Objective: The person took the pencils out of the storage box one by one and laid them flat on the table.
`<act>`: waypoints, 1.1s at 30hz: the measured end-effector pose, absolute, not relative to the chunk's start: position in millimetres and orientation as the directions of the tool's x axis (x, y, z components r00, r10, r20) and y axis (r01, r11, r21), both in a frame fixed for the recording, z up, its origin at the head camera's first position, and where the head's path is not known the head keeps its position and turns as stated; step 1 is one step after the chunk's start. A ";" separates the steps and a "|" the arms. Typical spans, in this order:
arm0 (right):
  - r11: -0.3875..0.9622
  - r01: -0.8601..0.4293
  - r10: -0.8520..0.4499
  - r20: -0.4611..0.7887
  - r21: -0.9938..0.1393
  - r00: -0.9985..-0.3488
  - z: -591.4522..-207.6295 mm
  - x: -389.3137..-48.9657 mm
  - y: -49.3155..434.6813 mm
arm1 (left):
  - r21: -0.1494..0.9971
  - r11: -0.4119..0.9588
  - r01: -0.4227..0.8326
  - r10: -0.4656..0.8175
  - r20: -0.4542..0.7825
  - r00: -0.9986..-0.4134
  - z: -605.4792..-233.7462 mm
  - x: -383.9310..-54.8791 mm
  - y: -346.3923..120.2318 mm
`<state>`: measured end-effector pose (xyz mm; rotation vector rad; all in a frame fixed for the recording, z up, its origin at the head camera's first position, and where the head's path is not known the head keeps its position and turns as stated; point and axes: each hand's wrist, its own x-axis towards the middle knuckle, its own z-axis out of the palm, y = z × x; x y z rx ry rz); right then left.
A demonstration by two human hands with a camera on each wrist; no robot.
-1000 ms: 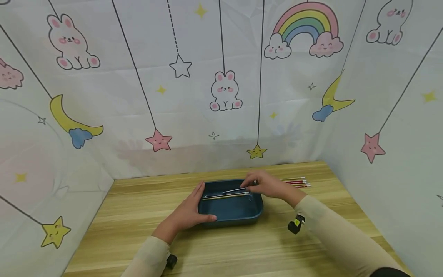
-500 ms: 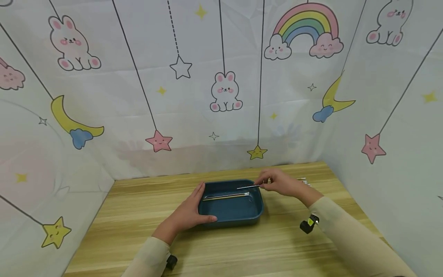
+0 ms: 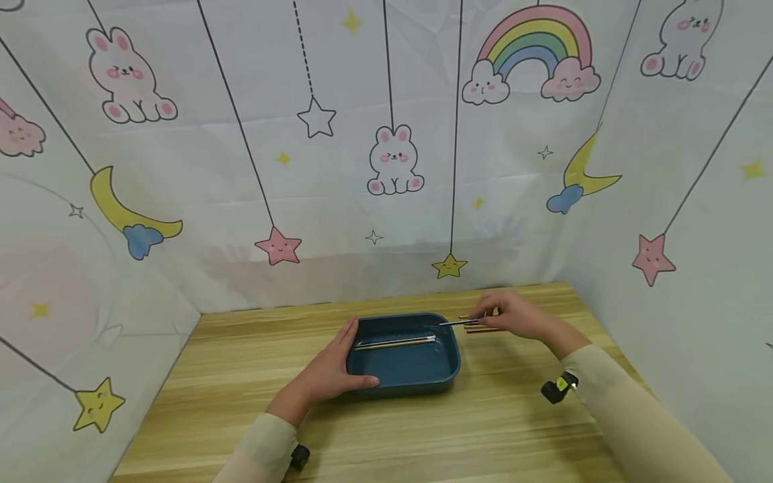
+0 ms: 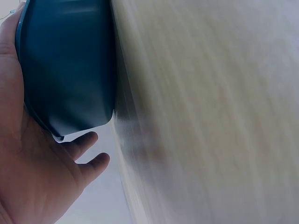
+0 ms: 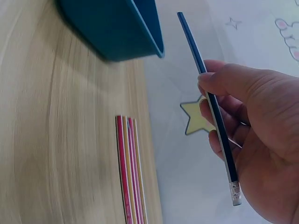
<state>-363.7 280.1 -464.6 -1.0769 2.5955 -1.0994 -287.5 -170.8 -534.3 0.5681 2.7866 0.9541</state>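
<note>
A dark blue, rectangular tray [image 3: 410, 384] sits on the table, with a couple of pencils [image 3: 392, 344] lying lengthwise in it. My left hand [image 3: 323, 369] spreads along the tray's left end, thumb at the front rim and fingers reaching to the back corner. In the left wrist view, two straight fingertips [image 4: 96, 164] stick out beyond the tray wall. Between thumb and fingers, my right hand [image 3: 513, 315] pinches a dark pencil [image 5: 217, 116] with a pale stripe and an eraser end. Its far end overlaps the tray's right rim in the head view.
Right of the tray, several red and yellowish pencils [image 5: 128, 163] lie side by side on the wooden table [image 3: 253, 355], partly under my right hand in the head view. A white cloth [image 3: 338, 201] with cartoon prints stands around the table's back and sides.
My right hand has moved right with the dark pencil, from over the tray to above the pencils on the table. My left hand has stayed at the tray's left end.
</note>
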 end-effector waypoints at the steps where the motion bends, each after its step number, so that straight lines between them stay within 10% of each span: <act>1: 0.487 -0.565 -0.655 0.150 -0.666 -0.740 -464.8 -364.0 282.6 | 0.614 0.728 0.306 0.395 -0.011 -0.919 -534.6 -287.7 -170.9; 33: 0.594 -0.508 -0.568 0.122 -0.624 -0.814 -488.1 -367.6 330.4 | 0.622 0.730 0.284 0.383 -0.027 -0.923 -528.9 -284.2 -169.0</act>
